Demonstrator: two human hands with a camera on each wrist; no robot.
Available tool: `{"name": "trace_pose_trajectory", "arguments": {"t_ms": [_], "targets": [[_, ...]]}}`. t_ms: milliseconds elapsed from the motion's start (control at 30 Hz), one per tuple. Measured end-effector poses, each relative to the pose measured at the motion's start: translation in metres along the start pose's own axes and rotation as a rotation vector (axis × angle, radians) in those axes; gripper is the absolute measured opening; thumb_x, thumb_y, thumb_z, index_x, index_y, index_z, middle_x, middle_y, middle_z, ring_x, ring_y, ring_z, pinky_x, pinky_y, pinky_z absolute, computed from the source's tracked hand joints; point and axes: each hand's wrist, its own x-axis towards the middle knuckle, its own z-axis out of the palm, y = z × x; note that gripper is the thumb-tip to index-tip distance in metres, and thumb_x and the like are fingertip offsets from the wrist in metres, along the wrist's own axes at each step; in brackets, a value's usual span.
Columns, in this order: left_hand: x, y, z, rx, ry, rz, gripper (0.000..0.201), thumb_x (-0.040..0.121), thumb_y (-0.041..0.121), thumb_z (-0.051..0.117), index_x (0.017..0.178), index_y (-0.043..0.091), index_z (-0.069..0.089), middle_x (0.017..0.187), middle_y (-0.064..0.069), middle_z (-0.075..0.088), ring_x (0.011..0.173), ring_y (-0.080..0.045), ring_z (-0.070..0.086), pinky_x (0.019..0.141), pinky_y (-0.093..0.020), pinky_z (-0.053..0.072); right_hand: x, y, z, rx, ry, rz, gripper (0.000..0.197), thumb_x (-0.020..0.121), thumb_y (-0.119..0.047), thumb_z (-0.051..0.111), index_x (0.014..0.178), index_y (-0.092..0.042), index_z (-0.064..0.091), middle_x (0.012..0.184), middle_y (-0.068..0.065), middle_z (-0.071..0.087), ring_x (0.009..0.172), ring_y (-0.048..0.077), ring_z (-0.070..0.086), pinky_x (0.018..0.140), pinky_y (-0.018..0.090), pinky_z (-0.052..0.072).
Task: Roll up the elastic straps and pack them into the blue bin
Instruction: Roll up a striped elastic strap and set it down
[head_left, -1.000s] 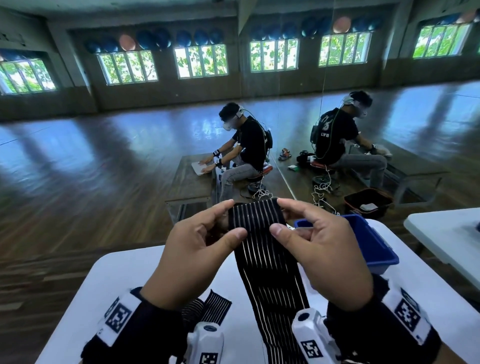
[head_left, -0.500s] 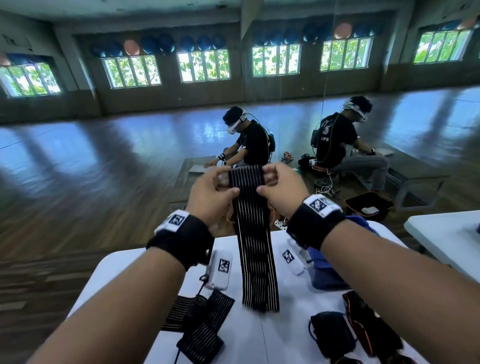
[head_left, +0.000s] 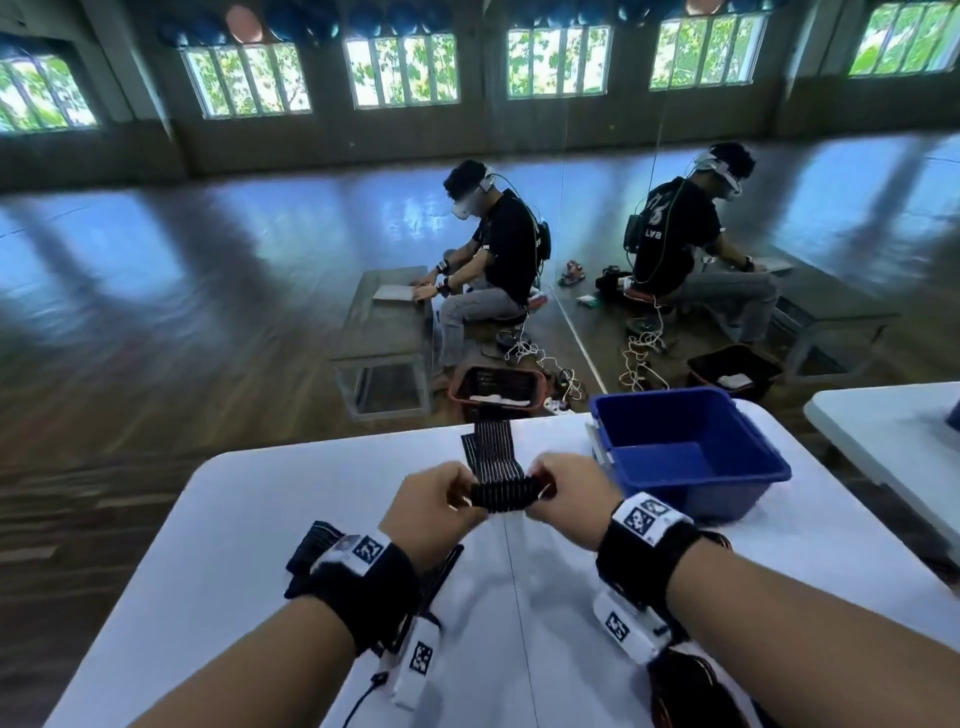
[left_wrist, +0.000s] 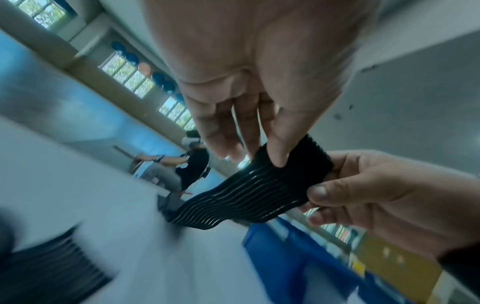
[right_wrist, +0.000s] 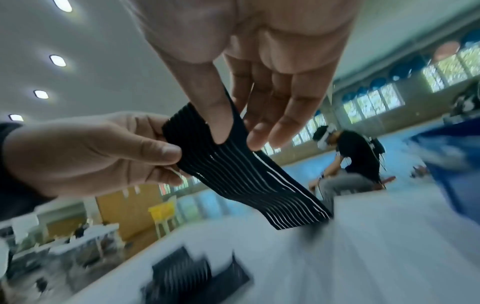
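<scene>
Half a second ago we held the strap up high and let it hang down; now our hands are low over the white table (head_left: 249, 525) and the far end lies flat on it, toward 12 o'clock.

Our left hand (head_left: 431, 506) pinches the near end of the elastic strap (head_left: 501, 491) with thumb and fingers. Our right hand (head_left: 569, 499) pinches the other side the same way. No roll shows yet, so we judge the rolling is just starting.

To roll it well, we should tuck the near end over tight, keep both edges even, and pull back a little so it stays snug. If we let go, it may spring open.

It is black with thin white lines running along it, flat, soft and a bit wavy. Our blue bin (head_left: 685, 452) waits at 2 o'clock, near our right hand. More straps (head_left: 306, 545) lie at 8 o'clock.
</scene>
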Motion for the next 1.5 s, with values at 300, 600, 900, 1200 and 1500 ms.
{"name": "trace_pose_trajectory", "arguments": {"t_ms": [300, 600, 900, 1200, 1500], "targets": [[-0.11, -0.057, 0.084, 0.159, -0.494, -0.053, 0.021, 0.075, 0.033, 0.074, 0.09, 0.024, 0.063, 0.084, 0.012, 0.065, 0.079, -0.007, 0.062, 0.072, -0.03, 0.054, -0.097, 0.058, 0.101, -0.079, -0.462, 0.111, 0.02, 0.075, -0.016, 0.071, 0.085, -0.027, 0.057, 0.085, -0.006, 0.061, 0.08, 0.014, 0.059, 0.063, 0.019, 0.044], [-0.127, -0.064, 0.093, 0.2, -0.744, -0.034, 0.036, 0.078, 0.008, 0.063, 0.11, 0.025, 0.067, 0.085, 0.022, 0.056, 0.076, 0.002, 0.051, 0.061, 0.0, 0.035, -0.116, 0.069, 0.102, 0.006, -0.682, 0.166, 0.037, 0.072, -0.035, 0.081, 0.104, -0.028, 0.065, 0.096, -0.011, 0.065, 0.078, 0.002, 0.059, 0.072, 0.018, 0.052], [-0.03, -0.091, 0.069, -0.17, -0.402, -0.282, 0.019, 0.088, 0.015, 0.06, 0.09, 0.033, 0.066, 0.093, 0.007, 0.074, 0.075, -0.006, 0.065, 0.07, -0.025, 0.05, -0.004, 0.079, 0.068, 0.293, -0.31, 0.315, 0.022, 0.087, -0.028, 0.073, 0.094, -0.008, 0.068, 0.087, 0.017, 0.07, 0.072, 0.021, 0.065, 0.066, 0.04, 0.056], [0.065, -0.116, 0.094, -0.449, -0.168, -0.622, 0.027, 0.097, 0.032, 0.059, 0.118, 0.018, 0.053, 0.109, -0.01, 0.063, 0.08, -0.023, 0.062, 0.077, -0.042, 0.058, 0.097, 0.103, 0.11, 0.47, -0.142, 0.65, 0.017, 0.078, -0.011, 0.071, 0.094, -0.015, 0.064, 0.078, 0.016, 0.064, 0.063, 0.029, 0.059, 0.064, 0.041, 0.054], [0.079, -0.111, 0.104, -0.591, -0.139, -0.625, 0.036, 0.096, 0.028, 0.06, 0.127, 0.011, 0.052, 0.112, -0.011, 0.062, 0.08, -0.023, 0.065, 0.077, -0.04, 0.057, 0.107, 0.086, 0.115, 0.811, -0.008, 0.756, 0.027, 0.093, 0.007, 0.043, 0.106, -0.012, 0.056, 0.066, 0.008, 0.053, 0.048, 0.016, 0.04, 0.046, 0.023, 0.034]]}}
